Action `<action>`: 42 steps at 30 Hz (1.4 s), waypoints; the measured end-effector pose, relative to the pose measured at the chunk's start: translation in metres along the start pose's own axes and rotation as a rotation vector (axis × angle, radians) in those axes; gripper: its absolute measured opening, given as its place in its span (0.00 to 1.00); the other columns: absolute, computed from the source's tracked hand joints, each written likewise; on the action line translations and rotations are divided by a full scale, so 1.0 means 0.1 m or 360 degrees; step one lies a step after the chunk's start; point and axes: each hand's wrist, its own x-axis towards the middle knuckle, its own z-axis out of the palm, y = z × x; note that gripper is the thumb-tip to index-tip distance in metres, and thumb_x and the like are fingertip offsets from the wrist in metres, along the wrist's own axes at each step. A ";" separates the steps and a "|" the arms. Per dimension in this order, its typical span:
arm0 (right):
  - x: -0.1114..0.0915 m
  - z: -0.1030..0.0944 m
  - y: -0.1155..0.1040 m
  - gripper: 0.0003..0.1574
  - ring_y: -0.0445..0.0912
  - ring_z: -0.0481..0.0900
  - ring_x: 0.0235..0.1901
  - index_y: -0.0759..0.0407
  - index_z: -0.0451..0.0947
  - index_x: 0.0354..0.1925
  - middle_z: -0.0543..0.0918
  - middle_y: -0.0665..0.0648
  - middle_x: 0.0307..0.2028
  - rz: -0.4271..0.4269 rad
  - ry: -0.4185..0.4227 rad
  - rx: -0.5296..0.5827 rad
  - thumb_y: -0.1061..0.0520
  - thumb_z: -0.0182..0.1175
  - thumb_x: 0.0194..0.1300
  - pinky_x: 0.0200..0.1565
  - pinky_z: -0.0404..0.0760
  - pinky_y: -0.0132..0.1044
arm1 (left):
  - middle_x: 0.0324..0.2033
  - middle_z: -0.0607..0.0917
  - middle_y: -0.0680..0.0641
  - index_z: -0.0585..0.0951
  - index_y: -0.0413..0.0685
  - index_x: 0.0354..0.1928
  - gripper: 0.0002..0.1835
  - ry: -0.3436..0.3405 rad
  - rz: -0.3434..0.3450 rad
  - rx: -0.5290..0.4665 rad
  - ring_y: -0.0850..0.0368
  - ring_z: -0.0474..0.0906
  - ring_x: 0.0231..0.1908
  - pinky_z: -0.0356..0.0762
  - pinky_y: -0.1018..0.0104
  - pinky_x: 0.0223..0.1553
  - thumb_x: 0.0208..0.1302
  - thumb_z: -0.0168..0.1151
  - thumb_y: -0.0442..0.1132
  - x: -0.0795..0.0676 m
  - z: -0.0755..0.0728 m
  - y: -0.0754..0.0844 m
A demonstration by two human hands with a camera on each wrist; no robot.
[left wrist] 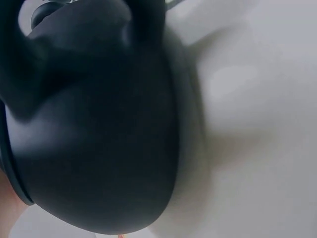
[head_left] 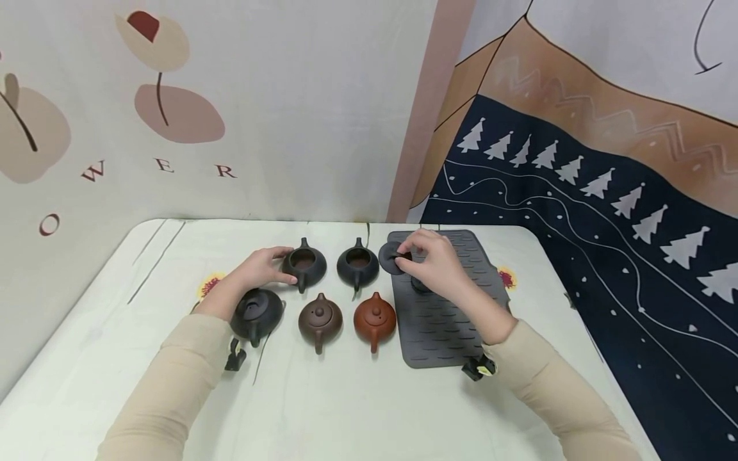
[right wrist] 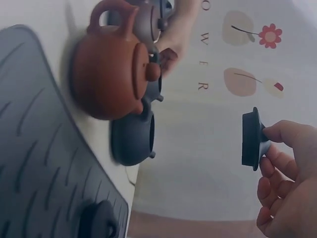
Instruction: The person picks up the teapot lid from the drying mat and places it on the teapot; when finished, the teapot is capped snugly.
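My right hand (head_left: 435, 262) pinches a dark teapot lid (head_left: 393, 258) by its knob, above the upper left corner of a grey mat (head_left: 444, 333). The right wrist view shows this lid (right wrist: 250, 140) held on edge, its rim facing left. Over at the left, my left hand (head_left: 262, 267) grips the side of a lidless black teapot (head_left: 313, 272), thumb near its handle. A second lidless black teapot (head_left: 357, 276) stands to the right of it. Another dark lid (right wrist: 96, 218) lies on the mat, partly hidden by my right hand in the head view.
Nearer me stand a lidded black teapot (head_left: 262, 314) under my left forearm, a brown teapot (head_left: 320, 317) and a reddish-orange teapot (head_left: 375, 317), handles towards me. The black one fills much of the left wrist view. A pale cloth (head_left: 323, 410) covers the table; printed curtains hang behind.
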 end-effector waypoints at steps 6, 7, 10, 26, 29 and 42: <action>0.16 0.14 -0.07 0.03 0.49 0.70 0.34 0.56 0.82 0.31 0.79 0.48 0.34 -0.0050 -0.0014 0.0073 0.61 0.69 0.56 0.36 0.69 0.41 | 0.62 0.67 0.28 0.64 0.33 0.67 0.46 0.0019 0.0026 -0.0004 0.32 0.58 0.65 0.51 0.38 0.64 0.50 0.75 0.44 0.01 0.02 -0.03; 0.18 0.17 -0.08 0.03 0.50 0.70 0.34 0.56 0.83 0.31 0.79 0.48 0.34 -0.0053 -0.0014 0.0085 0.61 0.69 0.56 0.36 0.69 0.41 | 0.62 0.67 0.28 0.64 0.33 0.67 0.46 0.0020 0.0031 -0.0004 0.32 0.58 0.65 0.51 0.38 0.64 0.50 0.75 0.44 0.01 0.02 -0.03; 0.24 0.25 -0.10 0.03 0.50 0.70 0.33 0.56 0.83 0.31 0.79 0.48 0.34 -0.0056 -0.0020 0.0106 0.60 0.69 0.56 0.35 0.69 0.40 | 0.62 0.67 0.29 0.64 0.33 0.68 0.46 0.0020 0.0022 -0.0013 0.33 0.58 0.65 0.51 0.38 0.64 0.50 0.76 0.44 0.01 0.02 -0.04; 0.48 0.72 -0.15 0.03 0.45 0.72 0.36 0.54 0.84 0.33 0.80 0.47 0.35 -0.0038 -0.0095 0.0028 0.57 0.67 0.58 0.49 0.65 0.46 | 0.62 0.68 0.28 0.64 0.33 0.67 0.45 0.0015 0.0033 0.0000 0.32 0.58 0.65 0.51 0.38 0.64 0.51 0.75 0.43 0.01 0.03 -0.03; 0.53 0.79 -0.15 0.04 0.48 0.73 0.37 0.54 0.84 0.33 0.80 0.47 0.36 -0.0035 -0.0110 0.0017 0.56 0.68 0.58 0.52 0.63 0.48 | 0.63 0.67 0.29 0.64 0.32 0.67 0.45 0.0014 0.0032 0.0004 0.32 0.58 0.65 0.51 0.38 0.64 0.51 0.75 0.43 0.01 0.03 -0.02; 0.71 1.11 -0.17 0.05 0.44 0.73 0.42 0.52 0.84 0.35 0.82 0.47 0.39 -0.0003 -0.0211 -0.0149 0.53 0.67 0.60 0.53 0.64 0.45 | 0.63 0.67 0.29 0.63 0.31 0.67 0.45 0.0018 0.0064 0.0031 0.31 0.58 0.64 0.52 0.38 0.64 0.52 0.74 0.43 0.00 0.00 -0.01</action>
